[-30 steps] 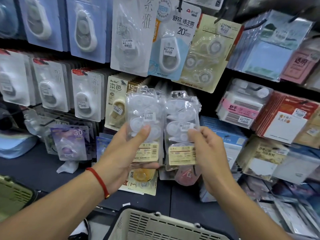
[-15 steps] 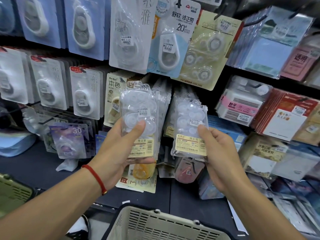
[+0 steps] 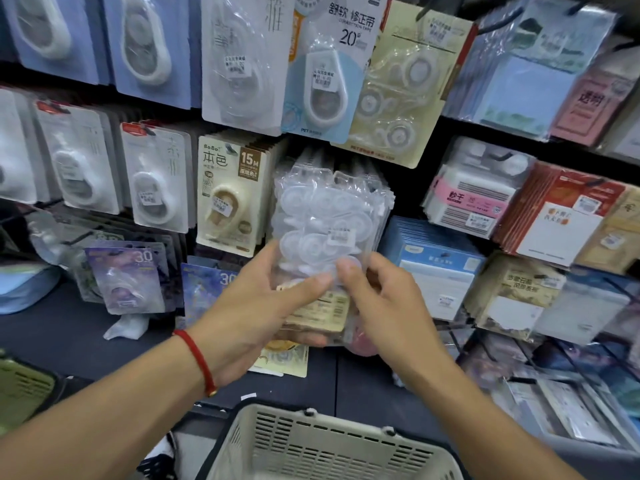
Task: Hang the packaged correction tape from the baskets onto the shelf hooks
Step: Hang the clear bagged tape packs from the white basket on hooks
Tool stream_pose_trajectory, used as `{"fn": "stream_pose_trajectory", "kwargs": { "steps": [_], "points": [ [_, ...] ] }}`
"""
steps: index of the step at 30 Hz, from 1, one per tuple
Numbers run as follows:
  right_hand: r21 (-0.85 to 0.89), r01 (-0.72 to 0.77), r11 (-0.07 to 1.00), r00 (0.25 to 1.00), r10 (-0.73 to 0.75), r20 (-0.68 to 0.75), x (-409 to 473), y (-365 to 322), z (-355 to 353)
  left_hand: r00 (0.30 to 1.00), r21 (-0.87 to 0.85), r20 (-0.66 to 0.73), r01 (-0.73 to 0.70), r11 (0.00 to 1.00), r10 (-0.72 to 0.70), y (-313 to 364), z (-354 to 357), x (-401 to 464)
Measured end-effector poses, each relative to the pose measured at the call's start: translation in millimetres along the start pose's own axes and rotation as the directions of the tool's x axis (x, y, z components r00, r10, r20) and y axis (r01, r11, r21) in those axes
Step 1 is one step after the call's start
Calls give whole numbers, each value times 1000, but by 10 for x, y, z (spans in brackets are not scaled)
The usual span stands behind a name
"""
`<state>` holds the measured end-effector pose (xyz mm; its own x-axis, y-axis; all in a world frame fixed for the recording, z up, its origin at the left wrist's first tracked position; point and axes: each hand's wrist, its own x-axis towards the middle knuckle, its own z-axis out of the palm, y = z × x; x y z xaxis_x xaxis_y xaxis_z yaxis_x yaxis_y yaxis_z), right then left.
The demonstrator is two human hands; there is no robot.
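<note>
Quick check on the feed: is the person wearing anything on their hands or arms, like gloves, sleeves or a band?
No gloves; both forearms are bare as far as the frame shows. The left hand has a thin red cord bracelet at its wrist. The right hand shows nothing worn.

Packs (image 3: 325,230) held mid-shelf, basket (image 3: 325,445) below.
Left hand (image 3: 256,306) and right hand (image 3: 384,306) sat side by side on them; hanging cards (image 3: 230,192) were just left.

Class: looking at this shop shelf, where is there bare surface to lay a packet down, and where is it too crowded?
Free: the dark ledge left of the left hand, bordered by the purple 30 packet above and the beige basket below. Crowded: the hanging rows above, and the right side, packed with overlapping packets.
</note>
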<state>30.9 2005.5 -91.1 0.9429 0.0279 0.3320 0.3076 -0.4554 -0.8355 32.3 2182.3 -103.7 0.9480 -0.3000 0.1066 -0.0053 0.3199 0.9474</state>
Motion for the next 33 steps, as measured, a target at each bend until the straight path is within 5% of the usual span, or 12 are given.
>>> {"fn": "stream_pose_trajectory", "kwargs": {
  "steps": [4, 7, 16, 25, 27, 29, 30, 33],
  "points": [
    [292, -187, 938, 969, 225, -103, 88, 13, -75, 988, 30, -151, -10, 999, 14, -11, -101, 66],
    [346, -255, 903, 947, 306, -100, 216, 29, -197, 979, 30, -205, -3, 1000, 9, -12, -189, 87],
    [409, -241, 880, 956, 287, -55, 245, -22, -258, 965, 45, -264, 4, 999, 8, 38, -168, 84],
    [309, -223, 925, 965, 254, -65, 217, -23, -246, 940, 152, -319, -76, 986, 121, 93, -181, 61],
    [-22, -190, 982, 974, 185, -128, 198, -7, -257, 937, 164, -323, -86, 983, 136, 93, -187, 59],
    [-429, -87, 899, 971, -20, -240, 147, 4, -266, 939, 183, -312, -93, 979, 148, 81, -182, 54],
    [-463, -12, 886, 966, -110, -235, 116, -16, -260, 947, 188, -286, -96, 977, 148, 68, -166, 52],
    [-162, 67, 984, 995, -77, -56, 70, -16, -177, 987, 129, -150, -44, 991, 64, -3, -10, 33]
  ]
}}
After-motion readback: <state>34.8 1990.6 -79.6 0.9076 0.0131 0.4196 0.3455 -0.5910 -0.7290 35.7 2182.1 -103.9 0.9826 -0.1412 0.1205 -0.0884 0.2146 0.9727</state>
